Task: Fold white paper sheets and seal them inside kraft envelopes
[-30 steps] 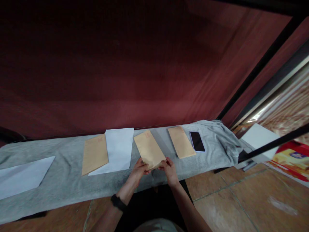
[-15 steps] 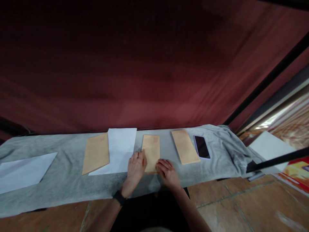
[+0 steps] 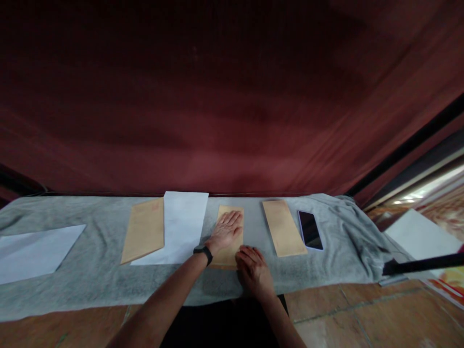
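Observation:
A tan paper envelope (image 3: 228,254) lies upright before me on the grey cloth. My left hand (image 3: 225,230), with a dark watch at the wrist, rests flat on its upper part, fingers stretched out. At the lower right edge of that envelope is my right hand (image 3: 255,267), its fingers curled and pressed together against the edge; the fingertips are partly hidden. To the left, a second tan envelope (image 3: 145,229) overlaps white paper (image 3: 184,227). On the right is another stack or envelope of tan paper (image 3: 283,228).
A phone (image 3: 310,230) lies beside the right-hand envelope. More white paper (image 3: 38,253) is at the far left. The grey cloth (image 3: 105,275) covers the narrow surface, backed by a red fabric wall (image 3: 232,130). A black bar (image 3: 424,264) crosses at the right.
My left hand has moved from the envelope's left edge up onto its face and flattened out. My right hand stays at the lower right edge. The view has shifted slightly.

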`<action>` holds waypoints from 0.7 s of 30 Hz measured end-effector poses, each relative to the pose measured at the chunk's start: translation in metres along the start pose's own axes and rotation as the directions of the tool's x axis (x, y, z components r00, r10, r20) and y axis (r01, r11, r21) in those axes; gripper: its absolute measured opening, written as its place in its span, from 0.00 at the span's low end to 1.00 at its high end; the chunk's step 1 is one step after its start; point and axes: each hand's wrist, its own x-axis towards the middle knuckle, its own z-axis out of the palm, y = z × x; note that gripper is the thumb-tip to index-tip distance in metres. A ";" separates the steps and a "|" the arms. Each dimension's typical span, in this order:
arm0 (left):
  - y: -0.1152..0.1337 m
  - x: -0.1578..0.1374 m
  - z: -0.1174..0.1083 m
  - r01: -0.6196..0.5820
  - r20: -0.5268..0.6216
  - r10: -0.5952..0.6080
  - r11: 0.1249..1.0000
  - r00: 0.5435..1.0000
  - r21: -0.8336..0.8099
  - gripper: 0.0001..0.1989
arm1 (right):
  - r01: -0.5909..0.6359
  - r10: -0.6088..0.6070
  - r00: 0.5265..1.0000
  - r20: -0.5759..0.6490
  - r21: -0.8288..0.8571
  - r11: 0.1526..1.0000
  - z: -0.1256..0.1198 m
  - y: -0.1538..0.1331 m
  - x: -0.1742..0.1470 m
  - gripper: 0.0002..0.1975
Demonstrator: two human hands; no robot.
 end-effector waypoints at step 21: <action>0.049 -0.108 -0.019 -0.260 0.118 0.257 0.966 0.959 0.005 0.28 | 0.000 0.000 1.000 -0.003 -0.087 0.996 0.019 0.021 0.033 0.23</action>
